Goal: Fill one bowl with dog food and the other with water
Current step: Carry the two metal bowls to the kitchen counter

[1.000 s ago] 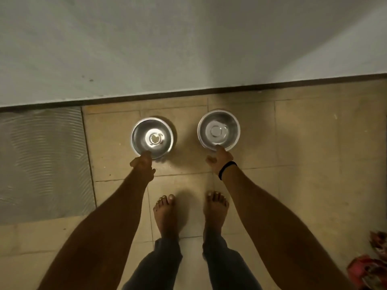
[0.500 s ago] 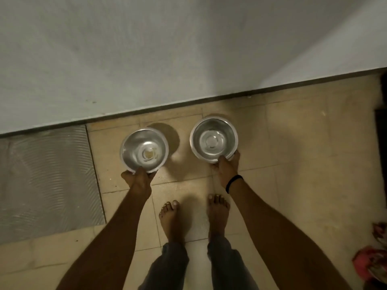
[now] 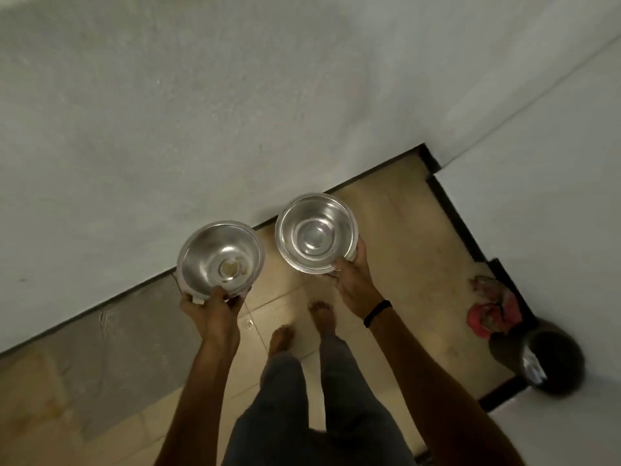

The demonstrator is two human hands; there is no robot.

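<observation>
Gripping rims, left hand [image 3: 211, 311] the crumbed bowl [image 3: 220, 260], right hand [image 3: 356, 280] the clean bowl [image 3: 316, 232] — both higher than a moment ago.

Both bowls: left bowl [image 3: 220, 260], right bowl [image 3: 316, 232] polished shiny metal. Floor [image 3: 396, 264] smooth beige tile. Mat [image 3: 117, 348] grey, ribbed. Wall [image 3: 168, 112] matt, rough.
</observation>
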